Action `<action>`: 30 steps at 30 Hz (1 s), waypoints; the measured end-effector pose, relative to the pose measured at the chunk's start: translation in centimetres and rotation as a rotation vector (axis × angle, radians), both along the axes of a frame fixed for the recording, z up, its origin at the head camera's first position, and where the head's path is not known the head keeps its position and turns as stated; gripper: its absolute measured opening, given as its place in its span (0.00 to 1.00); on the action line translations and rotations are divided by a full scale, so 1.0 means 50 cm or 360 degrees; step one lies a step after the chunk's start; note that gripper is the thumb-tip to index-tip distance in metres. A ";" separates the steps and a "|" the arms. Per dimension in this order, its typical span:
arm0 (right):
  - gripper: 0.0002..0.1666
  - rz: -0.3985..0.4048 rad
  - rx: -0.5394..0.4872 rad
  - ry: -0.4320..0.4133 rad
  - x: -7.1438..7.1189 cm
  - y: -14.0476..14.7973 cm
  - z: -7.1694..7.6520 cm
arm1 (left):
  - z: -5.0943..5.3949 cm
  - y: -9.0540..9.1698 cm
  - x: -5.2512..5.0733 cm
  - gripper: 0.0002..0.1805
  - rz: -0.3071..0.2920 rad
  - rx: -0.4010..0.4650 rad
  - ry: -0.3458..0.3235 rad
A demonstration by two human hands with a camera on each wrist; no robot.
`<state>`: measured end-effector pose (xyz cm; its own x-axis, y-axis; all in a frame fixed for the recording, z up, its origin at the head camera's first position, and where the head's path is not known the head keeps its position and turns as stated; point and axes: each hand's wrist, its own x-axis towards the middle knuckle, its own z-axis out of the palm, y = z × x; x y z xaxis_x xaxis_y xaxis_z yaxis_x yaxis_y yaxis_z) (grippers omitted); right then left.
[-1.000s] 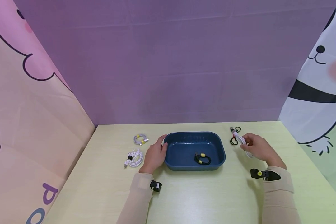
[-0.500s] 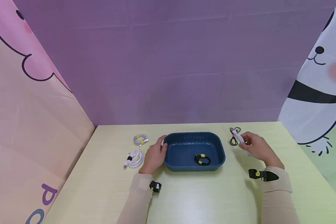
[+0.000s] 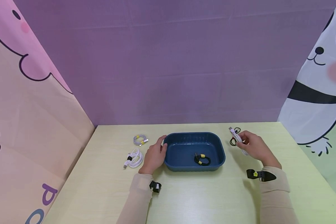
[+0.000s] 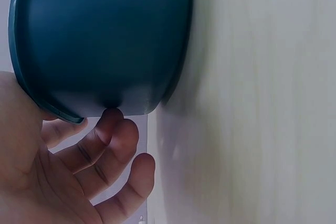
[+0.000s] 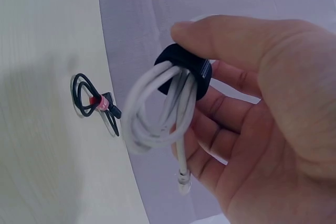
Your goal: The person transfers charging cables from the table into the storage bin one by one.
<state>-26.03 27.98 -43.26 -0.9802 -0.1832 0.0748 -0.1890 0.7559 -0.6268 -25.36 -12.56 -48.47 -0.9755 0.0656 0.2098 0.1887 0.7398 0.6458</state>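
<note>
My left hand (image 3: 153,157) holds the left rim of a blue plastic basin (image 3: 194,169). In the left wrist view its fingers (image 4: 123,142) bend at the outer wall of the basin (image 4: 105,35). A black coiled cable (image 3: 198,160) with yellow ties lies inside the basin. To the basin's right, my right hand (image 3: 255,146) pinches a white coiled cable (image 3: 236,137) in the air. The right wrist view shows thumb and fingers at the black strap (image 5: 181,61) round this white cable (image 5: 137,111). Beyond it, a black cable (image 5: 79,95) with a pink-red tie lies on the table.
Left of the basin, a grey cable (image 3: 135,140) with yellow ties and a white cable (image 3: 139,160) with a black strap lie coiled on the pale table (image 3: 201,199). A purple cloth (image 3: 184,68) hangs behind the table, with cartoon-printed cloths at both sides.
My right hand has moved slightly left with the white cable. The left hand and the basin have stayed in place.
</note>
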 end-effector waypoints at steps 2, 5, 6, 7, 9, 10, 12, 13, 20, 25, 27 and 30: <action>0.14 0.0009 -0.0009 0.0019 -0.001 -0.001 -0.001 | 0.000 0.000 0.000 0.24 0.0000 -0.0001 -0.0001; 0.14 0.0015 -0.0014 0.0039 -0.001 -0.002 -0.001 | -0.001 0.000 0.000 0.23 -0.0001 -0.0002 0.0003; 0.14 0.0016 -0.0015 0.0044 -0.001 -0.002 -0.001 | -0.001 0.000 0.000 0.23 -0.0001 -0.0002 0.0004; 0.13 0.0019 -0.0015 0.0052 -0.001 -0.002 -0.001 | -0.002 0.000 -0.001 0.23 -0.0001 -0.0002 0.0002; 0.13 0.0021 -0.0011 0.0068 -0.001 -0.004 0.000 | -0.002 0.000 -0.001 0.23 -0.0001 -0.0002 0.0000; 0.12 0.0022 -0.0008 0.0077 -0.001 -0.004 0.000 | -0.002 0.000 -0.001 0.23 -0.0001 -0.0003 -0.0002; 0.12 0.0022 -0.0010 0.0086 -0.001 -0.006 0.002 | -0.002 0.000 -0.001 0.23 -0.0001 -0.0006 -0.0005; 0.12 0.0021 -0.0011 0.0087 -0.001 -0.007 0.002 | -0.001 0.000 0.000 0.24 -0.0001 -0.0008 -0.0005; 0.12 0.0005 -0.0019 0.0066 -0.001 -0.012 0.005 | 0.001 0.000 0.001 0.24 -0.0002 0.0007 -0.0018; 0.12 0.0004 -0.0018 0.0074 0.001 -0.016 0.007 | 0.000 0.000 0.000 0.24 -0.0002 0.0009 -0.0026; 0.13 0.0006 -0.0019 0.0080 0.001 -0.018 0.008 | -0.001 0.000 -0.001 0.23 -0.0003 0.0009 -0.0026; 0.13 0.0010 -0.0015 0.0085 0.001 -0.021 0.008 | -0.003 -0.001 -0.001 0.23 -0.0005 0.0008 -0.0024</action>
